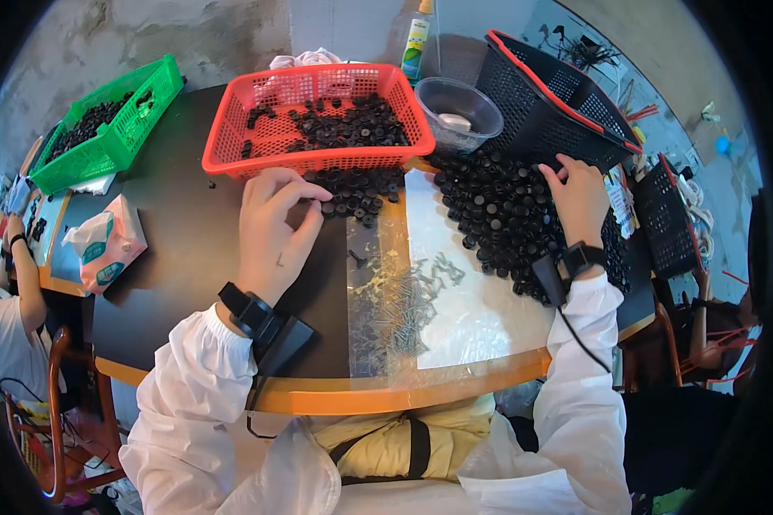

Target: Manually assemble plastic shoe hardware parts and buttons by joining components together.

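My left hand (276,225) is at the front of the red basket (318,159), beside a small heap of black ring-shaped parts (356,196). Its thumb and forefinger curl toward each other at the heap's edge, and whatever lies between the tips is too small to make out. Over a large pile of round black caps (494,210), my right hand (581,202) has its thumb and forefinger apart, with nothing visible in them. Between the hands, a scatter of thin silvery screws or pins (404,300) lies on clear film and a white sheet (464,330).
Behind the caps stand a clear plastic tub (459,112), a spray bottle (416,43) and a black basket (550,99). At left are a green basket (116,137) of black parts and a tissue pack (112,245). Other people sit at both sides.
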{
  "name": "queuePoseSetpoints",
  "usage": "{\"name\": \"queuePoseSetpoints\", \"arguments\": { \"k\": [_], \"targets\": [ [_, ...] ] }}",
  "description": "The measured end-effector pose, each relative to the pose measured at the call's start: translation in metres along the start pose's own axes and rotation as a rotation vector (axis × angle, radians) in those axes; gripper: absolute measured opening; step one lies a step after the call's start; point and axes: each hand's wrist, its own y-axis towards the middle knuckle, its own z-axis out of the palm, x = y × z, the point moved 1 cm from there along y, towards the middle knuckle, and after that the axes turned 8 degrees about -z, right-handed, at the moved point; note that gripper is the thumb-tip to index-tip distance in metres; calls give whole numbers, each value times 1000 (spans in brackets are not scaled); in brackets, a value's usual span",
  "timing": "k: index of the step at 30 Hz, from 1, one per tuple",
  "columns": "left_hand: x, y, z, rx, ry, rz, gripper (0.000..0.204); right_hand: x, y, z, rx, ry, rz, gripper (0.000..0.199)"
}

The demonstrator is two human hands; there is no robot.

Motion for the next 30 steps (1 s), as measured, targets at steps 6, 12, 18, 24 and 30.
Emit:
{"name": "queuePoseSetpoints", "arguments": {
  "k": [6,12,18,24,30],
  "targets": [
    [-3,-8,4,369,-122,109,18,99,1,-16,112,540,-392,17],
    [-2,-5,5,490,-89,146,17,152,-7,27,139,566,-583,18],
    [-12,-16,10,559,-283,312,15,156,-4,23,290,589,-579,16],
    [-26,-33,22,506,-142,218,16,139,-14,-7,320,883,-365,22],
    [-28,-36,25,560,-85,203,12,128,-45,-5,508,1435,-11,19]
  ]
}}
